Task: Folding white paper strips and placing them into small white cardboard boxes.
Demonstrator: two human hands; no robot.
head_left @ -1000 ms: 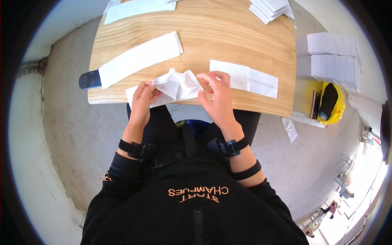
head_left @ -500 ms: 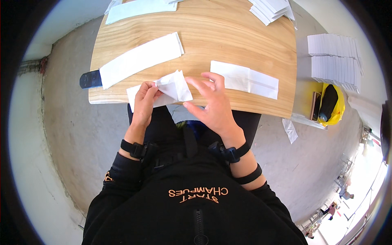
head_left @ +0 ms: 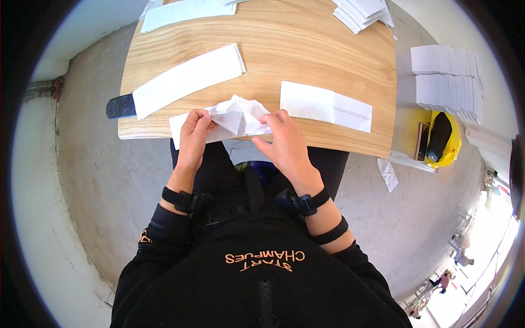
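Note:
At the table's near edge lies a thin, folded white paper sheet [head_left: 225, 121], crumpled and partly raised in the middle; its exact kind is unclear. My left hand [head_left: 193, 131] pinches a raised fold of it between thumb and fingers. Curled over its right end are the fingers of my right hand [head_left: 287, 145], which hide that end, while the thumb sits lower, just off the paper. To the right, a flat white strip [head_left: 325, 107] with a crease across it lies on the wood. Beyond my left hand is a stack of long white strips [head_left: 188, 77].
A dark flat object [head_left: 120, 106] pokes out from under the stack on the wooden table [head_left: 284, 49]. More white paper lies along the far edge. Right of the table are upright white stacks [head_left: 445, 74] and a yellow bag [head_left: 451, 147]. A white scrap [head_left: 388, 174] hangs near the right corner.
My right hand has come down and left onto the paper, its fingers now curled against the right end. The raised paper has spread to the right. My left hand keeps its pinch.

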